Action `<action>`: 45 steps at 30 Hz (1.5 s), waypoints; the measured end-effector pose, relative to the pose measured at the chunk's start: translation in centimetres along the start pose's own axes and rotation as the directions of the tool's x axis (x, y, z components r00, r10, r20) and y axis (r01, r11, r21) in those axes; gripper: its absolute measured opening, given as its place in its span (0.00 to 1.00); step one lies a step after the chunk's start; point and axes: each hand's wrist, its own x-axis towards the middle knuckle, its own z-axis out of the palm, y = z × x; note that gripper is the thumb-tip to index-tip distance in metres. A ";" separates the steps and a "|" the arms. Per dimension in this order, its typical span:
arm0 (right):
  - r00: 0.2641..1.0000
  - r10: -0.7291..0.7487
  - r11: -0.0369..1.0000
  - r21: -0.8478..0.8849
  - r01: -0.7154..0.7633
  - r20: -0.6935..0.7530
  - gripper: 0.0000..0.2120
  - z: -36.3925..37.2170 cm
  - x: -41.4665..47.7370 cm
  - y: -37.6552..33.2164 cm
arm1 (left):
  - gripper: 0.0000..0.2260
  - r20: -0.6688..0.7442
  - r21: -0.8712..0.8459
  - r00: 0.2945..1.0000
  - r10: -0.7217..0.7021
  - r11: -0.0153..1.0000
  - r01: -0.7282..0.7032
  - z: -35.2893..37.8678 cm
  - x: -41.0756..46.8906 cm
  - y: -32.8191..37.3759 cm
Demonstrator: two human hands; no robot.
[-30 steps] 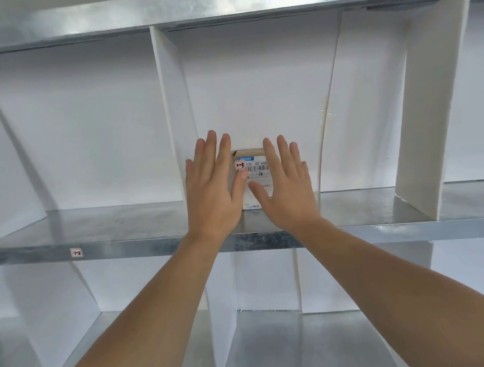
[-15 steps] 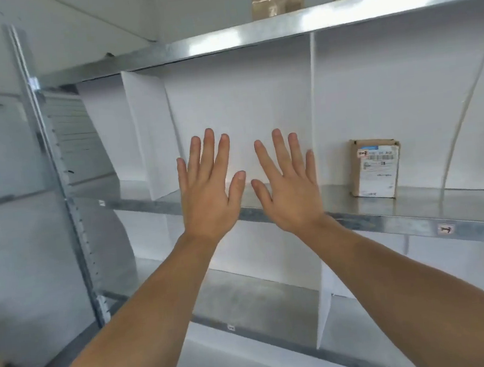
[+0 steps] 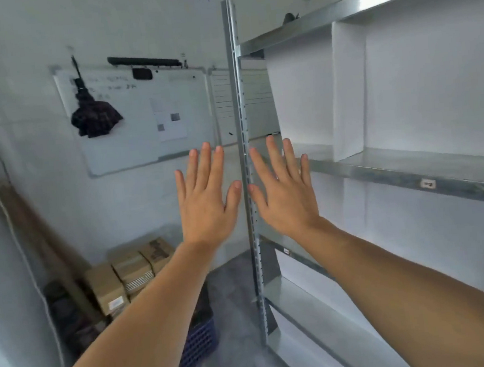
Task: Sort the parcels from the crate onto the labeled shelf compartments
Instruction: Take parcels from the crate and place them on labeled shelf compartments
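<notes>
While raised, both hands spread flat, holding nothing.

The shelf is silvery grey metal, and its dividers are plain white. The post is the same silver, with a row of small dark holes. The crate is dark blue latticework. The boxes are brown cardboard. The whiteboard is white with a grey frame. The umbrella is dark and faintly checked. The floor is mottled grey.
</notes>
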 end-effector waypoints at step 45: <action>0.661 -0.353 0.871 0.491 -0.026 0.662 0.29 58.7 25.7 -23.4 | 0.26 0.324 0.265 0.321 -0.890 0.411 0.872 24.9 1.4 -55.5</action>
